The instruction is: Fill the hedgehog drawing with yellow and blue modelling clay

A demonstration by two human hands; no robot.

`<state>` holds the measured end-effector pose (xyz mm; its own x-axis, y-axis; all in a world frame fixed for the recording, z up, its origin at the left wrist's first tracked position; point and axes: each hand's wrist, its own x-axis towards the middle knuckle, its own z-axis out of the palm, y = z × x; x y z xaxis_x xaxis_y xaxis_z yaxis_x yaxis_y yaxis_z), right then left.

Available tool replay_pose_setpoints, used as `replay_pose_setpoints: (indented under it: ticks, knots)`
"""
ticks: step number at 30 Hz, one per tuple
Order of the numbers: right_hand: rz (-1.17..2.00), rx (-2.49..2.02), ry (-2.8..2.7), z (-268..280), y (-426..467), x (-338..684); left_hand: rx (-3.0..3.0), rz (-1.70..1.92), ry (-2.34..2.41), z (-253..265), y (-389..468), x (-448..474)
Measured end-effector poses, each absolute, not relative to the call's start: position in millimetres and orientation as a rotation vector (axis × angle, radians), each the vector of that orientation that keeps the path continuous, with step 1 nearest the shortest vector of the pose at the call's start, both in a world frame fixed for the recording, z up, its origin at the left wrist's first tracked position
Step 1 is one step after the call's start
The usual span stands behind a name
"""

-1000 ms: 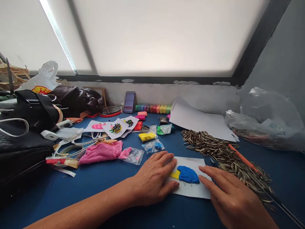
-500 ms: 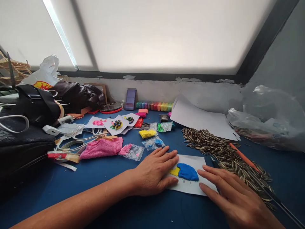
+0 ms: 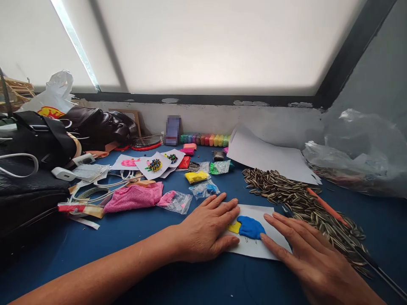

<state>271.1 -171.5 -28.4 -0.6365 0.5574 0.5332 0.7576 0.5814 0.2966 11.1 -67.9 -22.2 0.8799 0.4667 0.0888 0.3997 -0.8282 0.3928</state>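
A white paper card (image 3: 265,250) lies on the blue table, bearing a flattened patch of blue clay (image 3: 250,228) and a smaller yellow clay patch (image 3: 234,228) on its left. Short pen lines show below the blue. My left hand (image 3: 208,228) rests flat across the card's left part, fingers stretched out, partly covering the yellow clay. My right hand (image 3: 310,250) is open at the card's right side, its thumb tip touching the lower right edge of the blue clay and its fingers stretched over the paper.
Sunflower seeds (image 3: 280,186) are heaped to the right with an orange pen-like stick (image 3: 327,206). Clay packets, such as a yellow one (image 3: 197,176), lie behind the card. A pink cloth (image 3: 135,197), finished cards (image 3: 154,165) and bags (image 3: 32,169) are leftward; paper sheets (image 3: 267,152) stand behind.
My right hand has moved slightly left, bringing its thumb onto the edge of the blue clay. My left hand stays flat on the card. The view has shifted a little.
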Motion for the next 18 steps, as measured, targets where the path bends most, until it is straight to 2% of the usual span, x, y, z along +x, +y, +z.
replay_pose_setpoints:
  ticks: [18]
  knots:
    - [-0.797,-1.087,-2.501,-18,-169,260,2.691,0.229,0.652,-21,-68,11]
